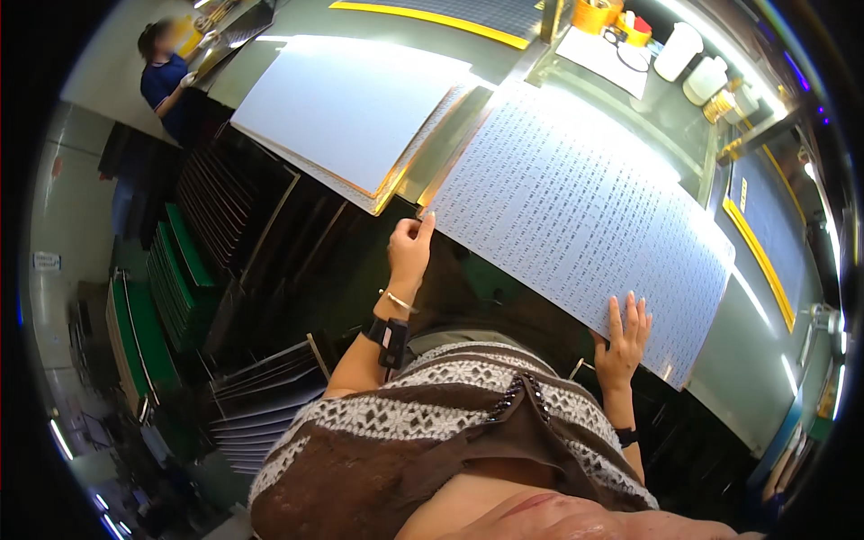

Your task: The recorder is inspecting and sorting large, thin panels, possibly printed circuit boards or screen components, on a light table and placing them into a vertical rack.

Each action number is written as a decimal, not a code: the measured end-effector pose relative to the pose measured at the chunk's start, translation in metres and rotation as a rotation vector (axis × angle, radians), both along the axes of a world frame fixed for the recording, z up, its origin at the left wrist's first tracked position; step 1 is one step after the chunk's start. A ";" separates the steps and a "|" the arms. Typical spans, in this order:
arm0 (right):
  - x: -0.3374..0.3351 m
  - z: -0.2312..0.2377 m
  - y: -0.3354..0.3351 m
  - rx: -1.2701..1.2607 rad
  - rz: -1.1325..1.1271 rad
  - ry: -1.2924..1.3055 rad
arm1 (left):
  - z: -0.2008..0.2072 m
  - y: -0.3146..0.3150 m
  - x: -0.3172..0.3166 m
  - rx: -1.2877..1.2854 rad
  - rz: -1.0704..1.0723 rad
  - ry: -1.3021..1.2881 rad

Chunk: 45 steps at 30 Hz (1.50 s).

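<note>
A large white panel (576,207) printed with rows of small dark marks lies flat on the bench in front of me. My left hand (411,247) pinches its near left corner between thumb and fingers. My right hand (623,346) rests on the near edge toward the right, fingers stretched out over the printed face and thumb at the edge. To the left of this panel lies a stack of plain pale sheets (351,108) with copper-coloured edges, which neither hand touches.
Racks of upright dark panels (211,211) and green boards (175,270) stand at the left. White bottles (679,51), tape rolls (594,16) and a paper sheet (603,58) are at the bench's back. A dark mat (765,216) with yellow edging lies right. A person (165,85) works far left.
</note>
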State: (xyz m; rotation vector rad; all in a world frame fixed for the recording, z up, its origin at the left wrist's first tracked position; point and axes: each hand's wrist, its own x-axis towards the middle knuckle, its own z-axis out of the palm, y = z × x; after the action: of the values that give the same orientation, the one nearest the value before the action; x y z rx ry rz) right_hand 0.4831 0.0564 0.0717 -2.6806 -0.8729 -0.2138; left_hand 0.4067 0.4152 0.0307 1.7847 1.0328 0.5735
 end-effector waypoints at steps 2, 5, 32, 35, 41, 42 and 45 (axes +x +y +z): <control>0.001 -0.003 0.001 -0.005 -0.011 -0.006 | -0.004 0.001 0.006 -0.673 0.062 -0.286; 0.002 -0.011 0.001 0.020 0.004 -0.090 | 0.001 0.003 0.014 -0.618 0.021 -0.357; 0.332 0.010 -0.074 -0.307 0.072 -0.125 | -0.014 0.110 0.016 -0.036 0.247 -0.177; 0.298 0.040 0.014 -0.050 0.444 -0.234 | -0.005 0.106 0.003 -0.339 0.099 -0.152; 0.217 0.081 0.186 0.077 0.577 0.608 | 0.045 0.096 -0.044 -0.524 0.090 -0.047; 0.205 0.080 0.207 0.026 0.532 0.761 | 0.054 0.099 -0.052 -0.521 0.101 -0.001; 0.164 0.062 0.252 0.259 0.276 1.486 | 0.078 0.106 -0.076 -0.644 0.022 -0.264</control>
State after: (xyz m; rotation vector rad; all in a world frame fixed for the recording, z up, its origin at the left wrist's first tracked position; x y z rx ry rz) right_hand 0.6467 0.3085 0.1341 -1.6618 -0.5539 1.3918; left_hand 0.3310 0.5215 0.1086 1.1022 0.9190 0.4114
